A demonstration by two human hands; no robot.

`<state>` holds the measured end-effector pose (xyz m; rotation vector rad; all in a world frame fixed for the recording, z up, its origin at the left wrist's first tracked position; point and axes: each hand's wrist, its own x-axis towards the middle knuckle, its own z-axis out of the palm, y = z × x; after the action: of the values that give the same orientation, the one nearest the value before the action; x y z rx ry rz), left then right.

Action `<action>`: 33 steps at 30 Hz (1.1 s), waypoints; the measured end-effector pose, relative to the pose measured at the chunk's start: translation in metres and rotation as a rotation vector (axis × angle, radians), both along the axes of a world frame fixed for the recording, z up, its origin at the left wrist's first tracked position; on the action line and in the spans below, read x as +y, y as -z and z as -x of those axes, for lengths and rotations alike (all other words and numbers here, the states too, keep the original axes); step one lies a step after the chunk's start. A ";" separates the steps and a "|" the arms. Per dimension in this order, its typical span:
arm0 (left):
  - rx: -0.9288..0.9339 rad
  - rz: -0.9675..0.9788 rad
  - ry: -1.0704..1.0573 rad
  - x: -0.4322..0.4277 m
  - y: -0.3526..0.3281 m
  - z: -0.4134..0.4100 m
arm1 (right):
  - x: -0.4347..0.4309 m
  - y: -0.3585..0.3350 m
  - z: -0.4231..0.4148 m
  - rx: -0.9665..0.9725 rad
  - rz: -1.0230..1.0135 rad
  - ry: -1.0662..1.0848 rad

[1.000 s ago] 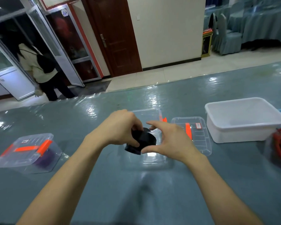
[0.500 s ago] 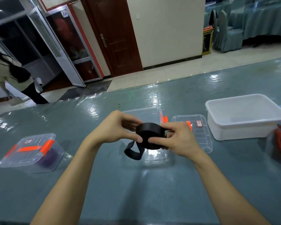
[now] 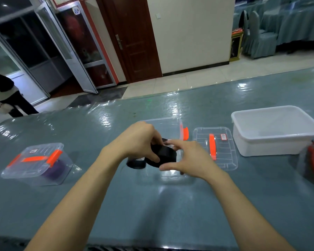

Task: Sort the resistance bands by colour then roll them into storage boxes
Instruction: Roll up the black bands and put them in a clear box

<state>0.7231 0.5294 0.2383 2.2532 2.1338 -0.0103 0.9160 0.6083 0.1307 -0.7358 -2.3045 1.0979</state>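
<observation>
Gripping black band (image 3: pixel 166 154) over open box (image 3: pixel 168 128)

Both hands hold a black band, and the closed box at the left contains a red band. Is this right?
Not quite. In the head view, the closed box at the left contains a purple band, not a red one. The rest is right: the left hand and the right hand both hold the black band.
</observation>
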 end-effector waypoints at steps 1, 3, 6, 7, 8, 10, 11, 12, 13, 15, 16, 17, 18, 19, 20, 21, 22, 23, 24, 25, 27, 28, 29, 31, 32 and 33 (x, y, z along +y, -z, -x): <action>0.082 0.013 0.024 0.003 0.001 -0.005 | -0.004 0.002 0.004 0.007 -0.040 -0.022; 0.087 0.035 0.035 0.007 0.003 -0.008 | -0.005 0.007 0.007 0.080 -0.013 -0.029; -0.340 0.037 -0.061 0.002 0.001 0.011 | 0.002 0.011 0.003 0.237 0.261 0.015; -0.527 0.014 -0.080 -0.002 0.001 0.020 | 0.005 0.010 0.001 0.313 0.369 0.013; -0.708 -0.022 -0.092 -0.005 0.003 0.027 | 0.007 0.009 -0.001 0.388 0.450 0.014; -1.002 -0.132 -0.106 -0.012 0.013 0.034 | 0.011 0.003 -0.002 0.513 0.537 0.036; -1.111 -0.197 -0.107 -0.013 0.020 0.033 | 0.012 0.000 -0.002 0.559 0.561 0.050; -1.202 -0.259 -0.107 -0.014 0.028 0.031 | 0.012 -0.002 -0.002 0.593 0.581 0.066; -1.275 -0.314 -0.104 -0.015 0.035 0.027 | 0.011 -0.004 -0.001 0.621 0.600 0.082; -1.359 -0.405 -0.101 -0.013 0.047 0.017 | 0.008 -0.005 0.000 0.668 0.647 0.116; -1.379 -0.449 -0.114 -0.012 0.052 0.011 | 0.006 -0.005 0.001 0.698 0.679 0.131; -1.394 -0.492 -0.134 -0.011 0.056 0.005 | 0.004 -0.005 0.002 0.732 0.715 0.142; -1.405 -0.529 -0.159 -0.009 0.061 -0.001 | 0.003 -0.005 0.003 0.763 0.751 0.151; -1.404 -0.561 -0.186 -0.008 0.066 -0.008 | 0.002 -0.005 0.004 0.786 0.783 0.161; -1.393 -0.590 -0.215 -0.006 0.070 -0.015 | 0.002 -0.005 0.005 0.805 0.810 0.175; -1.375 -0.618 -0.248 -0.004 0.075 -0.022 | 0.002 -0.004 0.006 0.819 0.835 0.192; -1.355 -0.644 -0.280 -0.002 0.079 -0.028 | 0.002 -0.003 0.007 0.829 0.859 0.207; -1.332 -0.667 -0.308 0.000 0.082 -0.033 | 0.002 -0.001 0.008 0.833 0.880 0.217; -1.310 -0.688 -0.328 0.002 0.083 -0.037 | 0.003 0.001 0.009 0.834 0.895 0.221; -1.300 -0.710 -0.343 0.004 0.084 -0.040 | 0.003 0.002 0.010 0.836 0.906 0.219; -1.330 -0.752 -0.385 0.008 0.083 -0.045 | 0.004 0.003 0.013 0.844 0.919 0.211; -1.354 -0.775 -0.408 0.009 0.082 -0.046 | 0.004 0.004 0.015 0.850 0.927 0.212; -1.373 -0.799 -0.427 0.011 0.082 -0.047 | 0.004 0.003 0.017 0.853 0.934 0.217; -1.371 -0.832 -0.445 0.013 0.081 -0.045 | 0.004 0.005 0.020 0.856 0.938 0.222; -1.354 -0.833 -0.441 0.014 0.081 -0.045 | 0.005 0.006 0.021 0.859 0.940 0.221; -1.343 -0.815 -0.428 0.014 0.081 -0.044 | 0.006 0.008 0.022 0.863 0.946 0.222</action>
<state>0.7671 0.5433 0.1572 1.0731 1.7133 1.9604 0.8944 0.6145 0.1231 -0.6071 -0.9132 1.9099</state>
